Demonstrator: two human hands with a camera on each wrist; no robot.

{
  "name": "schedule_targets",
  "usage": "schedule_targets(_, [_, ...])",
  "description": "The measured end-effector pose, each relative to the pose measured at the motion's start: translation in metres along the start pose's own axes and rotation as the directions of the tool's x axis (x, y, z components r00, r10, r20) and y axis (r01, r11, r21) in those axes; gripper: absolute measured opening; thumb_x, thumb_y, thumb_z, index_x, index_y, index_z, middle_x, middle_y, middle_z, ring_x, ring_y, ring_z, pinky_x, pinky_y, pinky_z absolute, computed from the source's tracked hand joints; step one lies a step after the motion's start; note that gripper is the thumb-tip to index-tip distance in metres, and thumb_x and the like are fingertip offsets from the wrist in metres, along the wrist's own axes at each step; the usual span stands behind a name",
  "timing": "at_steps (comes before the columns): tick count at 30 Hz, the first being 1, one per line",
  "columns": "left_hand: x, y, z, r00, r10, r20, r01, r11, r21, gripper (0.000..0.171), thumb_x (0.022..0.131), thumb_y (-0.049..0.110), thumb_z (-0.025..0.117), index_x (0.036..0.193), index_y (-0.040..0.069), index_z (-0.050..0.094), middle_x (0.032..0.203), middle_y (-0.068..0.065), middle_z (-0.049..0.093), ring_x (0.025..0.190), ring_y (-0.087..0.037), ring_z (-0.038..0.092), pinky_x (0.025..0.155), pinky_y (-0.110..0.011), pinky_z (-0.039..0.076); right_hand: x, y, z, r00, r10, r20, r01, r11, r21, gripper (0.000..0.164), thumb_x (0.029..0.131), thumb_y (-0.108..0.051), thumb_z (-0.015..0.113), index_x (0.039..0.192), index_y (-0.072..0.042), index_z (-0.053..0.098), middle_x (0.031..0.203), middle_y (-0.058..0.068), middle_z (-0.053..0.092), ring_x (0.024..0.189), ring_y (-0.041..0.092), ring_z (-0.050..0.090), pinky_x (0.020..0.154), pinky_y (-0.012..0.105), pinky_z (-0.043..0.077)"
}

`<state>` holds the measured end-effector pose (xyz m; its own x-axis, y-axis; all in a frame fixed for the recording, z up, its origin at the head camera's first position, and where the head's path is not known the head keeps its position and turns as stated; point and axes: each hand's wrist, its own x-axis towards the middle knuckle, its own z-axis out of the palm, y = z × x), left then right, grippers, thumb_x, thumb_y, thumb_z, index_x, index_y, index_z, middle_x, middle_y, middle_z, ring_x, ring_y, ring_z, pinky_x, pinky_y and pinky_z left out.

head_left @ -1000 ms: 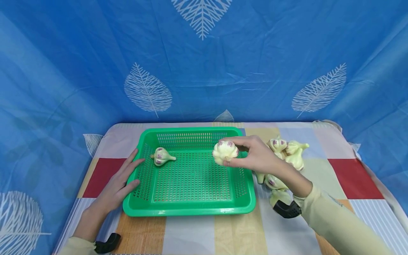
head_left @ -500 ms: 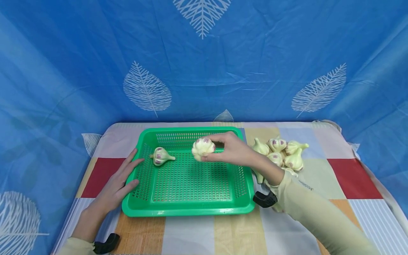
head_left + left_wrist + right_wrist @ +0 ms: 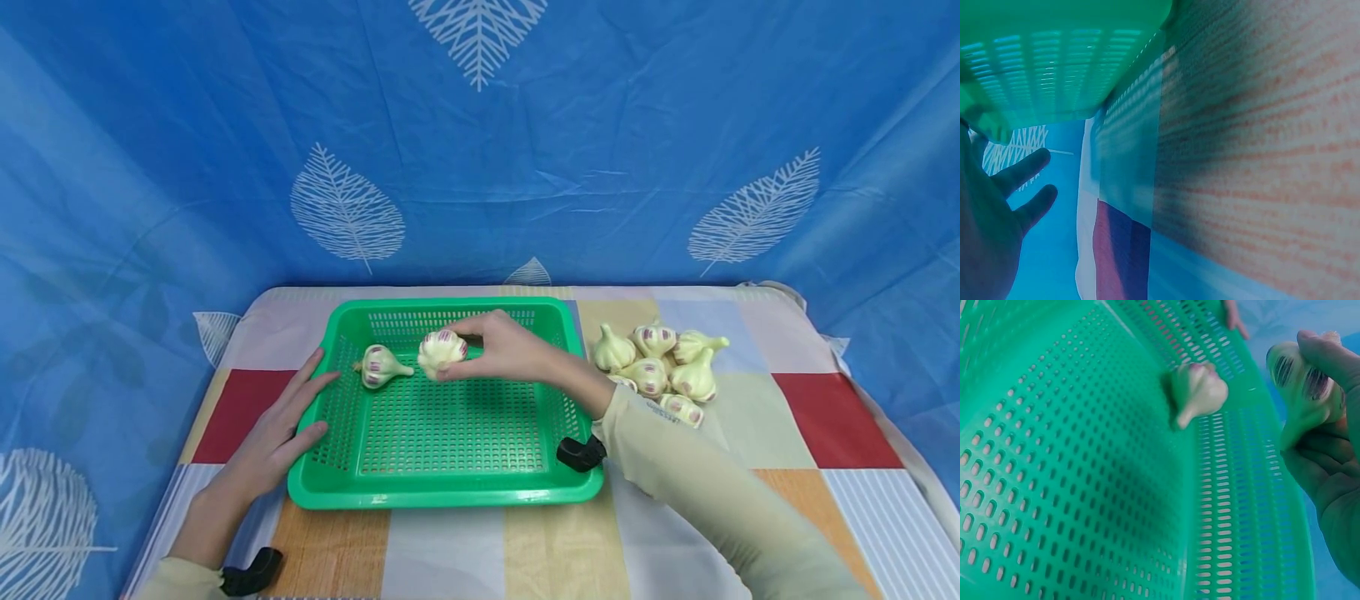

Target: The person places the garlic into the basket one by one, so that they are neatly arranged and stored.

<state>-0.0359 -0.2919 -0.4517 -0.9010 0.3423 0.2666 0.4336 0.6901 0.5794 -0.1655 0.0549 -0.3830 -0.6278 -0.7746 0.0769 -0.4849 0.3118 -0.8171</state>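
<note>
My right hand [image 3: 498, 348] pinches a garlic bulb [image 3: 441, 353] between thumb and fingers, over the green plastic basket [image 3: 446, 500]. In the right wrist view the held garlic bulb [image 3: 1307, 384] shows purple streaks, with the thumb on top and fingers beneath. Another garlic bulb [image 3: 380, 367] lies inside the basket at its left side, stem pointing right. My left hand [image 3: 273, 433] rests along the basket's left rim with fingers extended; the left wrist view shows its spread fingers [image 3: 1038, 203] beside the basket wall.
Several garlic bulbs [image 3: 693, 379] lie in a loose group on the checked tablecloth [image 3: 750, 417], right of the basket and beyond the right forearm. A blue leaf-print curtain [image 3: 480, 167] hangs behind the table and along both sides.
My right hand has carried the garlic bulb leftward across the basket, close to the bulb inside. More of the group on the right now shows. The left hand stays at the rim.
</note>
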Motion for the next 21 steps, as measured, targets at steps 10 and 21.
schedule_targets(10, [0.0,-0.001,0.001,1.0,0.002,0.0,-0.002,1.0,0.002,0.073,0.089,0.012,0.066,0.156,0.011,0.037,0.168,-0.006,0.013,0.15,-0.023,0.021,0.091,-0.058,0.05,0.024,0.011,0.019,0.995,0.02,0.102,-0.006,0.992,-0.126,0.048,0.084,-0.042,0.081,0.122,-0.015,0.072,0.103,-0.01,0.072,0.084,0.008,0.065,0.075,0.026,0.052])
schedule_targets(21, [0.0,-0.002,0.002,1.0,-0.007,0.002,0.007,1.0,-0.026,0.072,0.09,0.013,0.066,0.156,0.012,0.037,0.169,-0.005,0.012,0.15,-0.026,0.021,0.091,-0.06,0.05,0.04,0.023,0.028,0.985,0.088,0.146,-0.051,0.97,-0.236,0.06,0.085,-0.043,0.08,0.133,-0.01,0.066,0.116,-0.001,0.072,0.082,0.004,0.063,0.077,0.026,0.051])
